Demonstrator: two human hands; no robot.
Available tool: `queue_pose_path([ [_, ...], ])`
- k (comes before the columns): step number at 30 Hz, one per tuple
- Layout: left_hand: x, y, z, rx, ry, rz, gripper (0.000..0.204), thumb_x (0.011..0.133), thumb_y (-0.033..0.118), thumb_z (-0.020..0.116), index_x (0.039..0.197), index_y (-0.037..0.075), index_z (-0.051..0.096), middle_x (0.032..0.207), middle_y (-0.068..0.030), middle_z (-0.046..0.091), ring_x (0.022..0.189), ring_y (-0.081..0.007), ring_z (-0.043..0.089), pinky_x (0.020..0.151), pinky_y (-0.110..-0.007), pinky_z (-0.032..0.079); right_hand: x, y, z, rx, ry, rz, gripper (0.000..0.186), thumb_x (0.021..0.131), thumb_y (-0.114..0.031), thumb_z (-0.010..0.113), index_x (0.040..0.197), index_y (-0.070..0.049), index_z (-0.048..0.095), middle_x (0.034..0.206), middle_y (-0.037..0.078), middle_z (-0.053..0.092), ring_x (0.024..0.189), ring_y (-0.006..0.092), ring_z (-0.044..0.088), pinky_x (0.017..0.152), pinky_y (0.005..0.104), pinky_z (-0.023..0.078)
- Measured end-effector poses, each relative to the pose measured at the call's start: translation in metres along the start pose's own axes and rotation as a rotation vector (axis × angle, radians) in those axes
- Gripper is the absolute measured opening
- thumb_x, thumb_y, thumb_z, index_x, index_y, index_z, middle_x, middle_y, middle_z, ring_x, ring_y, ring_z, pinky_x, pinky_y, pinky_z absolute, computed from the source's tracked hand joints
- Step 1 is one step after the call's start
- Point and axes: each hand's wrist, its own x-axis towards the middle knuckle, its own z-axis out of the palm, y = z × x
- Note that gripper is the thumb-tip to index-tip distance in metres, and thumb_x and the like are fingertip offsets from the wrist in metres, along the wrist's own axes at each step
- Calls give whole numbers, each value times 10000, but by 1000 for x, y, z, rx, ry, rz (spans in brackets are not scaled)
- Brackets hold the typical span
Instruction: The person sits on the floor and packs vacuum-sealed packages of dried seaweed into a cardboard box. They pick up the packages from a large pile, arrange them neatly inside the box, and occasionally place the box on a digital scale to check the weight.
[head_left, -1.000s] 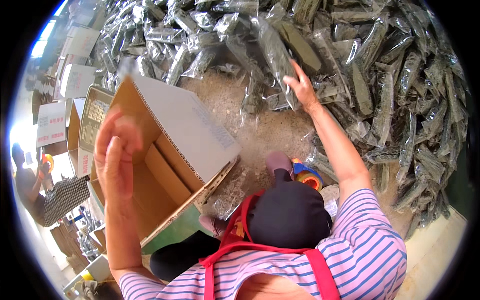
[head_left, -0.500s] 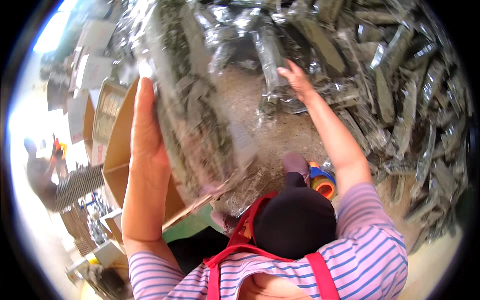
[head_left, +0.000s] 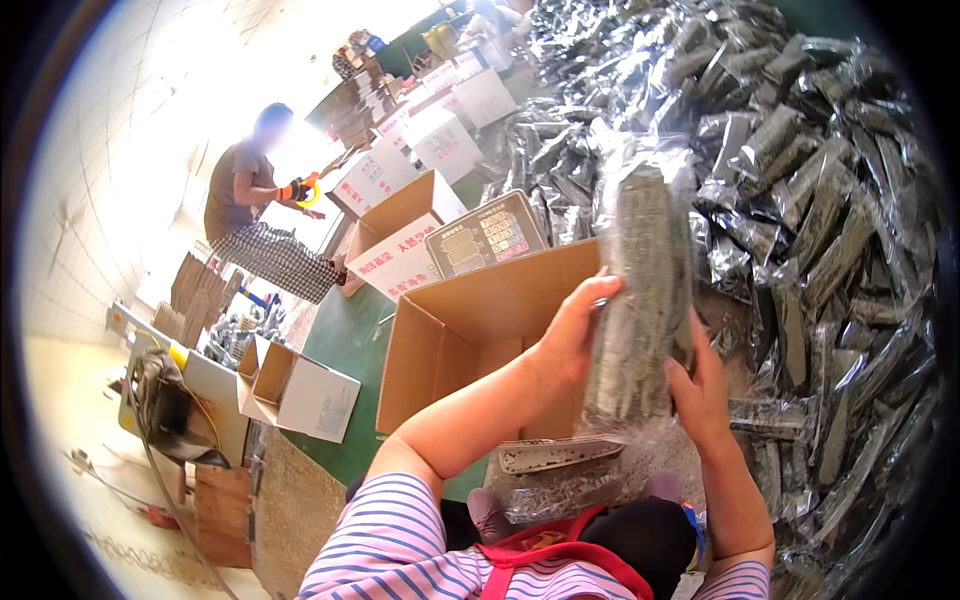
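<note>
Between my two hands, upright above an open cardboard box, is a clear plastic bag of long, grey-green dried strands. My left hand is closed on its left side, thumb up. My right hand grips its lower right side, the fingers partly hidden behind it. A scale's keypad panel shows just behind the box. A large heap of similar bagged bundles fills the right side.
White cartons line the back. At left a co-worker holds an orange-yellow tape tool. Below are a small open carton, green flooring and machinery with cables. My shoes show at the lower edge.
The view has swung toward the co-worker. My left hand took up a bag and has carried it rightward; my right hand has left the heap and now grips it too.
</note>
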Motion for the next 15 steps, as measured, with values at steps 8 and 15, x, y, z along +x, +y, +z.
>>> queue_pose_path([
  [8,-61,20,14,721,84,563,858,734,273,696,1417,78,215,1373,-162,366,1241,-259,400,1040,-379,321,6,-27,73,9,-238,-265,763,886,-348,516,1421,20,116,1458,224,158,1355,341,163,1081,397,180],
  [15,-143,69,-62,535,295,91,657,814,268,582,1383,78,316,1135,-148,578,953,-223,608,774,-350,524,23,22,41,-474,-267,-170,812,852,-367,587,1427,1,147,1501,172,107,1389,286,108,1118,352,110],
])
